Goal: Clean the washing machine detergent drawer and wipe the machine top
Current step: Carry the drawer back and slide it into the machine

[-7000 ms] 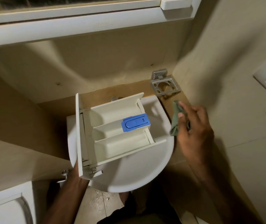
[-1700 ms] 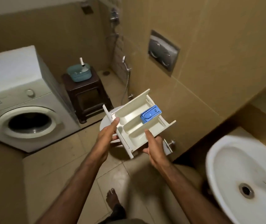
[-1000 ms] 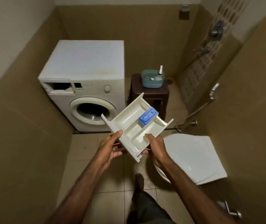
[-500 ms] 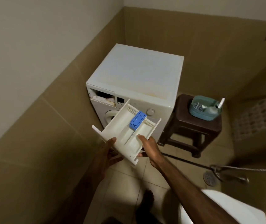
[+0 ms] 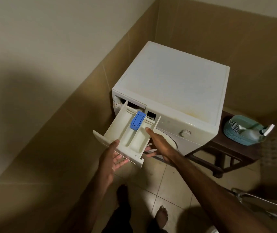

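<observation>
The white detergent drawer (image 5: 126,132) with its blue insert (image 5: 137,121) is held level just in front of the washing machine (image 5: 173,84). Its far end lines up with the open drawer slot (image 5: 128,105) at the machine's top left. My left hand (image 5: 113,157) supports the drawer's front panel from below, thumb on its rim. My right hand (image 5: 158,143) grips the drawer's right side wall. The machine's white top shows yellowish staining near its front edge. No cloth is in view.
A dark wooden stool (image 5: 225,153) stands right of the machine with a teal basket (image 5: 242,132) holding a bottle and cloth. A tiled wall runs close along the left. A metal hose (image 5: 258,206) lies on the floor at right. My bare feet (image 5: 161,216) are below.
I turned from the sink and walked to the machine with the drawer in both hands. In the last half second the drawer came up to the slot and straightened towards it.
</observation>
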{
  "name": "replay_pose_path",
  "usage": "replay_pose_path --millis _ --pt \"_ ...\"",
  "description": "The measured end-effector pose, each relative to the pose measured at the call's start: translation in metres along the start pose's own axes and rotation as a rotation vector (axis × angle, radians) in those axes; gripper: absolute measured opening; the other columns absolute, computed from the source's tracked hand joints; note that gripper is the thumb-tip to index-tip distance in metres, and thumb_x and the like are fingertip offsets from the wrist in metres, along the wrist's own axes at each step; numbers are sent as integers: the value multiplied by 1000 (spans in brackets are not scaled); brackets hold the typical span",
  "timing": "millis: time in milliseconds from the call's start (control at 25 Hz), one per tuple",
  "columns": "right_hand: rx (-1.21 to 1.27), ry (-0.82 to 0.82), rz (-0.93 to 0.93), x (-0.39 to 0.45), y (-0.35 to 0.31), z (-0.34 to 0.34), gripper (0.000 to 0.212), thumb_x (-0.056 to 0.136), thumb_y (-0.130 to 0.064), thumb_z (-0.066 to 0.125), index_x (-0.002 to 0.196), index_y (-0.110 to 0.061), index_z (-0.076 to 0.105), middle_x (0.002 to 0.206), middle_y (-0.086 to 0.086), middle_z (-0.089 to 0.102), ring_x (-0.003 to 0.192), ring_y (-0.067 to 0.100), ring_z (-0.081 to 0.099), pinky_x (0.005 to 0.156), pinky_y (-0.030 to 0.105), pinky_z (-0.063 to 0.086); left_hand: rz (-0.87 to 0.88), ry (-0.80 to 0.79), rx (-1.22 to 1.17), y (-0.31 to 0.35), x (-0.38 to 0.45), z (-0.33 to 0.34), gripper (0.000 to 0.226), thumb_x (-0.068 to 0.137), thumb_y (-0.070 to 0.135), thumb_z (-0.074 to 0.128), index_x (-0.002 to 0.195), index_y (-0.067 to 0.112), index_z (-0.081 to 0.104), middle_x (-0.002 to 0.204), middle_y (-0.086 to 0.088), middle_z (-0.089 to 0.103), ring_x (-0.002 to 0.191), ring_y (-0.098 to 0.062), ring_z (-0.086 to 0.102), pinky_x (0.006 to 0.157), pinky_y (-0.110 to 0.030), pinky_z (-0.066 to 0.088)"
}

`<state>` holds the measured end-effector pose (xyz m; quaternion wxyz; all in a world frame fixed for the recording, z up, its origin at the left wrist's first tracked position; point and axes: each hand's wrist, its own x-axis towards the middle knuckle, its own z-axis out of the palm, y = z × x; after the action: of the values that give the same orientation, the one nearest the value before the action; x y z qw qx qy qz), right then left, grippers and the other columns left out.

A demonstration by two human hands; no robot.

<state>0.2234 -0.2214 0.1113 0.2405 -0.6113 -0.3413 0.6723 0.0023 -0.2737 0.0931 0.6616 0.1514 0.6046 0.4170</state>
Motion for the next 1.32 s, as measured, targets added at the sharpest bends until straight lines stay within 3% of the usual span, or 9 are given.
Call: replay_pose_path --millis 120,200,280,400,520,680,800,1000,1320 --pt "-70 183 -29 33 -13 8 51 102 -64 46 121 -20 65 107 10 76 92 26 76 74 47 65 -24 -11 -22 18 29 -14 79 64 60 89 131 26 63 131 -15 68 114 -33 72 93 -56 60" --pt "-153 373 -145 57 -23 12 31 106 -52 47 108 -28 67 101 5 77 91 25 74 81 53 64 -32 -13 -31 28 53 -24 62 75 50 81 129 26 63 127 -14 70 109 -31 74 90 -53 61" --pt "-285 547 -277 75 -37 8 23 106 -44 49 99 -33 69 99 -2 77 90 20 73 83 53 62 -52 9 -34 33 74 -33 63 77 46 81 132 23 63 125 -15 71 110 -34 73 86 -52 63" --pt "-470 728 -379 97 -63 -9 26 105 -34 51 112 -24 73 108 -2 77 98 21 70 90 42 57 -72 42 -35 37 100 -46 65 77 44 82 134 21 62 124 -16 72 111 -36 72 85 -53 63" --pt "-657 820 -396 121 -85 -30 33 109 -30 45 129 -18 68 130 1 71 115 25 66 95 34 48 -74 48 -46 36 122 -54 58 81 41 80 133 20 62 123 -15 73 112 -35 72 84 -52 63" --pt "-856 780 -472 161 -95 -51 46 113 -34 34 147 -10 53 151 10 54 140 29 49 109 41 42 -81 58 -63 33 141 -56 48 89 37 76 131 18 63 121 -14 73 109 -33 73 82 -49 64" --pt "-983 727 -440 194 -88 -61 53 113 -34 31 157 -6 38 164 16 38 153 32 32 119 51 32 -80 34 -57 26 151 -56 59 80 44 78 131 18 63 120 -14 75 106 -32 75 87 -52 63" --pt "-1189 733 -380 224 -77 -65 57 113 -41 25 158 -6 32 169 15 26 157 31 22 122 60 25 -86 -17 -36 15 166 -57 74 74 50 78 137 18 60 122 -15 74 107 -33 75 89 -53 62" --pt "-1161 710 -363 229 -71 -67 64 113 -47 16 165 -10 13 174 10 7 161 25 5 129 56 6 -70 9 -43 22 183 -59 76 70 55 82 135 21 62 128 -14 71 115 -35 71 89 -53 62"
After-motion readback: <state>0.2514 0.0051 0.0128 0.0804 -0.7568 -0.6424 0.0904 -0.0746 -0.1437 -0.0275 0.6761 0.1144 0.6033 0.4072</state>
